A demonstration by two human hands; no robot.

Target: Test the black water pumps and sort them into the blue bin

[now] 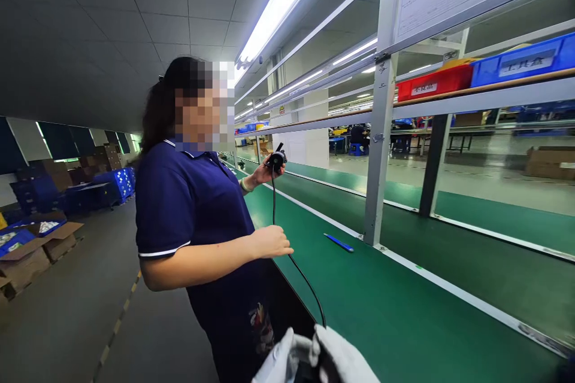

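At the bottom edge, my left hand (279, 361) and my right hand (348, 354) are close together in pale work gloves. The black cable (305, 280) runs down to the fingers of my right hand, which are closed around it. My left hand's fingers are curled; a dark thing shows between the gloves, mostly cut off by the frame. Facing the bench, a co-worker (197, 209) in a navy polo shirt holds up a small round black device (277, 160), from which the cable hangs. The co-worker's other hand (272, 242) is near the cable.
A blue pen-like tool (339, 243) lies on the green bench top (314, 275). Grey metal posts (377, 191) rise from the bench and carry a shelf with a red bin (433, 84) and a blue bin (525, 63). Cardboard boxes (27, 260) stand on the floor at left.
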